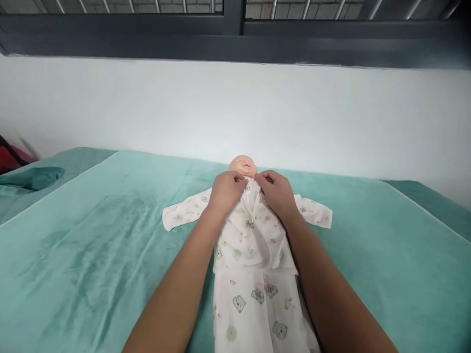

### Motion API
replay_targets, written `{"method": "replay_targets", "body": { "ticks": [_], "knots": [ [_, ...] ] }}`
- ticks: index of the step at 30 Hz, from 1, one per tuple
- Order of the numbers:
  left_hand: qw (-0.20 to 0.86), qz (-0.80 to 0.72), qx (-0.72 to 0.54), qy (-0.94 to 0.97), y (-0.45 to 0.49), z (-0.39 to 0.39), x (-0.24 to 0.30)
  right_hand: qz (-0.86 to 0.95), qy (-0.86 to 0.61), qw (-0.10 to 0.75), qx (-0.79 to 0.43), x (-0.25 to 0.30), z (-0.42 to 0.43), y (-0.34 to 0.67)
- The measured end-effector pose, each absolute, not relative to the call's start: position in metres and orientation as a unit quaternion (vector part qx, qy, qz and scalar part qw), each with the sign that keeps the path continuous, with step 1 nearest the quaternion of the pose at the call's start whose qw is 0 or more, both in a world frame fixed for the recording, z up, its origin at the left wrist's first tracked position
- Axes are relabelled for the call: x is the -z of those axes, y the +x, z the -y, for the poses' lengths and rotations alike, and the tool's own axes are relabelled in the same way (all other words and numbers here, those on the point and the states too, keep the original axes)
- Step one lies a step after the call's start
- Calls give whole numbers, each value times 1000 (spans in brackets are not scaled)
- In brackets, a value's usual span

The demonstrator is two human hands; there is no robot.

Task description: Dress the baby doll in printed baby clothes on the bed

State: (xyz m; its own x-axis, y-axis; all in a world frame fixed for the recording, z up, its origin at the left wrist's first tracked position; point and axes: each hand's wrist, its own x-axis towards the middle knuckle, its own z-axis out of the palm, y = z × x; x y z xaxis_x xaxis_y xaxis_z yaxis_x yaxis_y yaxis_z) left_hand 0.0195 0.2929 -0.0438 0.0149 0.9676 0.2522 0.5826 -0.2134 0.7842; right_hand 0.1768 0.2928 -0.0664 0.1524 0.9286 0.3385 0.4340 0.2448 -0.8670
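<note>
A baby doll (243,164) lies on its back, its head toward the wall. It wears a white baby shirt (245,235) printed with small bears, the sleeves spread out to both sides. White trousers (253,309) with the same print cover the lower part. At the left side of the collar, my left hand (228,189) pinches the shirt's neckline. My right hand (275,191) does the same at the right side of the collar, fingers closed on the cloth. The doll's neck and shoulders are partly hidden behind my hands.
A green sheet (110,245) with some wrinkles covers the bed. Behind it rises a white wall (235,108) below a dark window frame (184,46) with metal bars. Something red and black (11,157) shows at the far left edge.
</note>
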Motion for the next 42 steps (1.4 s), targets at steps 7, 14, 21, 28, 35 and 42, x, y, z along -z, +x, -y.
{"method": "replay_targets", "body": {
  "ticks": [7, 14, 21, 28, 35, 42],
  "knots": [
    [409, -475, -575, 526, 21, -294, 53, 588, -485, 547, -345, 64, -292, 167],
    [500, -424, -554, 513, 23, -297, 54, 579, -503, 516, -380, 64, -291, 168],
    [449, -450, -515, 575, 21, -297, 58, 538, -499, 541, -411, 67, -292, 170],
    [500, -435, -549, 509, 25, -294, 56, 565, -525, 514, -376, 61, -290, 167],
    [507, -427, -554, 504, 25, -294, 56, 561, -524, 520, -373, 63, -290, 167],
    [492, -443, -535, 525, 24, -296, 55, 630, -529, 463, -331, 59, -286, 164]
  ]
}}
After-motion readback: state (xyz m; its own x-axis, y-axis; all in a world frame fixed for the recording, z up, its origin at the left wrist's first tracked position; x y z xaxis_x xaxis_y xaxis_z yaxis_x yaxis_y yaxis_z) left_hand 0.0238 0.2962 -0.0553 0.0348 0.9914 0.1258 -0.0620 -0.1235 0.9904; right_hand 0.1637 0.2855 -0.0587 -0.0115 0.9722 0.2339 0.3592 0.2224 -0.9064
